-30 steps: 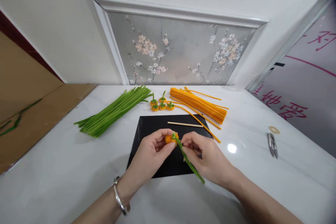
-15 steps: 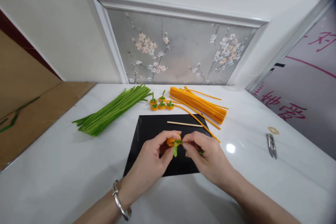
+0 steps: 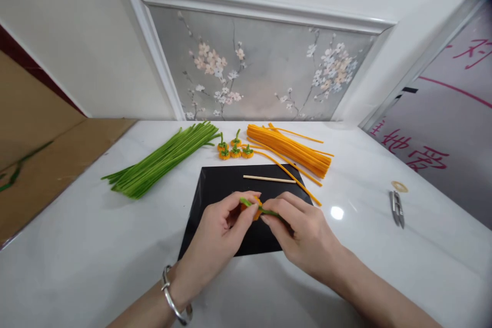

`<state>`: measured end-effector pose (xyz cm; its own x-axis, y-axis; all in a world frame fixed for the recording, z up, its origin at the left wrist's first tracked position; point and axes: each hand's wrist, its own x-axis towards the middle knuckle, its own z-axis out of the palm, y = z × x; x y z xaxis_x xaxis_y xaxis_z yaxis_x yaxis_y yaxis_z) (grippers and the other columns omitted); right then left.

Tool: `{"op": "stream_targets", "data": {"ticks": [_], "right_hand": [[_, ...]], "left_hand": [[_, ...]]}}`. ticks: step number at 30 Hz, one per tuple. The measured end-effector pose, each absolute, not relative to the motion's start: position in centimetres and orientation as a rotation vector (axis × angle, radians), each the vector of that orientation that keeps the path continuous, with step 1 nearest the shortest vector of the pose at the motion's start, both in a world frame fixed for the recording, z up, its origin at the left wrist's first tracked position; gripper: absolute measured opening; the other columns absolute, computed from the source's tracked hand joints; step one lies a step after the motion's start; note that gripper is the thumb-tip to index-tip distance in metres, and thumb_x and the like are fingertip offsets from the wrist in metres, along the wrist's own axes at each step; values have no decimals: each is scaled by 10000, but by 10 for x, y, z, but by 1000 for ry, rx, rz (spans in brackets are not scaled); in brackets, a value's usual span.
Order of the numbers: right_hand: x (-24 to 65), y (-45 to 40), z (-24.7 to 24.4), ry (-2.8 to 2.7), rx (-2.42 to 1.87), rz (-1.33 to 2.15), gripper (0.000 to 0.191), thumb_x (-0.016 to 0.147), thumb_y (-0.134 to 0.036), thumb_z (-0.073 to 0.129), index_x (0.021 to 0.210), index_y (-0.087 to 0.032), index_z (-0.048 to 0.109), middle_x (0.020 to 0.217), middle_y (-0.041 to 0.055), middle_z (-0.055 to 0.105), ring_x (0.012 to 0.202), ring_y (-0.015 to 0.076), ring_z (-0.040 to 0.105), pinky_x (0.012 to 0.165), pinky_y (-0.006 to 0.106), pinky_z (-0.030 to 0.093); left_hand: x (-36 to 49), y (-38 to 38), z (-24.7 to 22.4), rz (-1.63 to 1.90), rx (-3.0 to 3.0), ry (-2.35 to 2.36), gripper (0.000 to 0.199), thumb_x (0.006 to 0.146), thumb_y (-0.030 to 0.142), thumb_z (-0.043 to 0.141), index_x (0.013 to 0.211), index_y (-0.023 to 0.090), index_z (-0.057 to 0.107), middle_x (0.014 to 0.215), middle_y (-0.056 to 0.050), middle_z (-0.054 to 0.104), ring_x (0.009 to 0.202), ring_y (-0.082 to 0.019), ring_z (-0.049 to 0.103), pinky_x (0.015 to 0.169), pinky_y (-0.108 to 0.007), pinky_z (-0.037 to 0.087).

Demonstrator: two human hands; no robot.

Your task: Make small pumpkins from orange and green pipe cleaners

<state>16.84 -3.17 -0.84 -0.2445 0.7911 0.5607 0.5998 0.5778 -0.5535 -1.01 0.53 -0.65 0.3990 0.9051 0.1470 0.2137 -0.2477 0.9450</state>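
Above the black mat (image 3: pixel 215 184), my left hand (image 3: pixel 223 225) pinches a small orange pipe-cleaner pumpkin (image 3: pixel 257 214), partly hidden by the fingers. A green pipe cleaner (image 3: pixel 271 212) lies across its face; its bent tip shows over my left thumb. My right hand (image 3: pixel 302 223) is closed on the other stretch of that green stem, close beside the pumpkin. Several finished-looking orange pumpkins (image 3: pixel 236 151) with green tops stand in a cluster behind the mat. A thin wooden stick (image 3: pixel 269 179) rests on the mat's far part.
A bundle of green pipe cleaners (image 3: pixel 163 161) lies at the left, and a bundle of orange pipe cleaners (image 3: pixel 292 148) at the back right, with loose strands reaching the mat. Thread snips (image 3: pixel 397 208) and a beige ring (image 3: pixel 400 186) lie far right. Cardboard (image 3: pixel 57 159) borders the left side.
The green pipe cleaner's short end, which hung down in front of the pumpkin, now points up and left under my left thumb. My right hand has moved slightly left, closer to the pumpkin.
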Motion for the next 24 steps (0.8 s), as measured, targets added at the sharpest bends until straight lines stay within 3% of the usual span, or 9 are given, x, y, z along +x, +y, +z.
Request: {"op": "stream_targets", "data": {"ticks": [5, 8, 12, 16, 20, 24], "right_hand": [[170, -30, -8, -1932, -1142, 184, 175, 941, -138, 452, 960, -173, 621, 890, 71, 612, 801, 154, 618, 727, 264, 513], [171, -29, -5, -1853, -1198, 303, 147, 918, -160, 479, 856, -181, 611, 809, 41, 601, 714, 140, 590, 671, 256, 491], [171, -29, 3, -1628, -1267, 978, 130, 886, -266, 533, 812, -184, 603, 646, -18, 564, 591, 114, 546, 564, 229, 449], [168, -29, 9, -1267, -1133, 1488, 207, 768, -351, 689, 815, -165, 613, 675, -29, 571, 580, 83, 507, 541, 211, 403], [160, -30, 7, -1051, -1034, 1588, 269, 662, -335, 799, 739, -151, 617, 647, -45, 546, 515, 43, 407, 480, 188, 316], [157, -33, 2, -1000, -983, 1544, 219, 691, -288, 797, 759, -161, 632, 647, -50, 579, 532, 42, 476, 519, 177, 388]], "left_hand": [[-9, 5, -4, 875, 1729, 1028, 247, 927, 329, 506, 1021, 184, 682, 1059, -50, 711, 962, -180, 663, 859, -280, 545], [-9, 5, -2, 892, 1788, 1051, 250, 934, 317, 489, 1059, 193, 666, 1089, -50, 707, 935, -174, 677, 846, -280, 550], [-12, 5, -3, 927, 1988, 1086, 211, 948, 268, 453, 1033, 209, 637, 1181, -57, 680, 918, -175, 684, 803, -283, 546], [-13, 4, -5, 971, 2075, 1091, 164, 944, 220, 453, 1015, 227, 601, 1234, -59, 659, 791, -147, 697, 678, -251, 539], [-12, 0, -6, 1018, 2047, 1041, 143, 938, 190, 462, 996, 228, 587, 1244, -60, 656, 1003, -182, 680, 752, -251, 541], [-10, -5, -9, 1034, 1982, 985, 149, 926, 163, 470, 966, 227, 598, 1222, -50, 668, 1116, -184, 635, 866, -270, 532]]}}
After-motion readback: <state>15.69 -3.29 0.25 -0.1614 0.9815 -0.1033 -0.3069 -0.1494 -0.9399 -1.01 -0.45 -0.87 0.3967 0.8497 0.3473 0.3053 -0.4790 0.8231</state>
